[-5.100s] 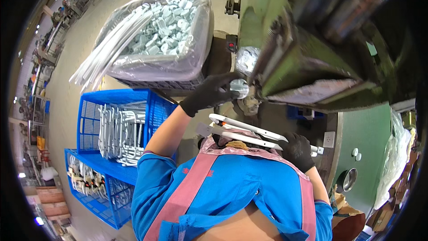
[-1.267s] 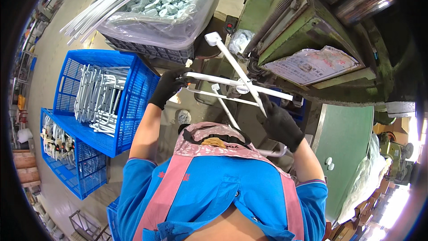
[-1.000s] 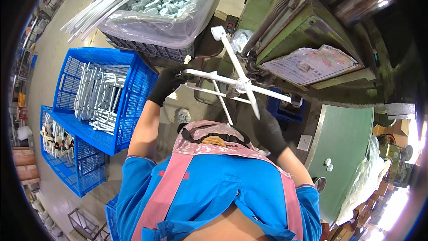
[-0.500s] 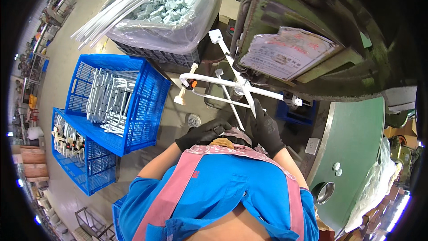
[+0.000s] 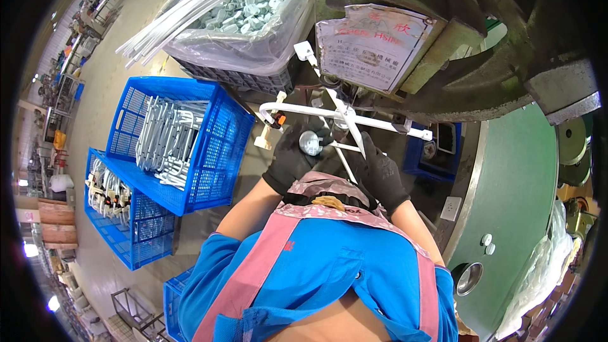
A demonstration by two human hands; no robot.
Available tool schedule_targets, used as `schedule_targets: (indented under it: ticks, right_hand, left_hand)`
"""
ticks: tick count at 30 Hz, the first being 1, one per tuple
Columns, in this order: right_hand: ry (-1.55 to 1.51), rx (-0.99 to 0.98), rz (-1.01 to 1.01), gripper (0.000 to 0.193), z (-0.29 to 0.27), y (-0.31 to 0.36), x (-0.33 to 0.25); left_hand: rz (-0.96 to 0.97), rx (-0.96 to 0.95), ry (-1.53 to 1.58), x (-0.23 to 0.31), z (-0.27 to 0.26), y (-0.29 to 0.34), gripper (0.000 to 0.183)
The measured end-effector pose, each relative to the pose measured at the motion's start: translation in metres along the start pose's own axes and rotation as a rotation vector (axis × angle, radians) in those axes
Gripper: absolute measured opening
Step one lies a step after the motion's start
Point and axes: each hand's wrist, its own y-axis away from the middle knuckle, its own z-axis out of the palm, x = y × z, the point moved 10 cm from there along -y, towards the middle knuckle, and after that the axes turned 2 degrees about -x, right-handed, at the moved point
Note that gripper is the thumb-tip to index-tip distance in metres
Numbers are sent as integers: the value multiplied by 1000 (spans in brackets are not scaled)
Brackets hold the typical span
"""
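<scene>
Both gloved hands raised close together — left hand [image 5: 296, 158], right hand [image 5: 380, 174] — fingers curled.

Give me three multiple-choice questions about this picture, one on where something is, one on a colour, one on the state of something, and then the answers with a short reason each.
1. Where is the bin of small pale parts?
A. Beyond the blue crates, beside the green machine
B. On the person's lap
C. Inside the lowest crate

2. What colour are the gloves on the left hand and right hand?
A. White
B. Black
C. Yellow

3. In what state is the white tube frame?
A. Lying in a crate
B. Held up in both hands
C. Lying on the floor

Answers:
1 A: the bin, lined with clear plastic, sits past the blue crates, next to the machine.
2 B: both gloves are plainly black.
3 B: both hands grip the frame in front of the machine.
</scene>
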Motion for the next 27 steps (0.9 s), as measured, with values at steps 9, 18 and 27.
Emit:
schedule_targets:
  ticks: [9, 18, 27]
  right_hand:
    - [7, -61, 58, 77, 6, -1, 10]
    - [-20, -151, 129, 77, 6, -1, 7]
    - [48, -76, 185, 67, 3, 1, 8]
  left_hand:
    - [496, -94, -1885, 41, 104, -38, 47]
    - [727, -433, -2337, 19, 103, -58, 44]
    - [668, -628, -2319, 9, 110, -69, 44]
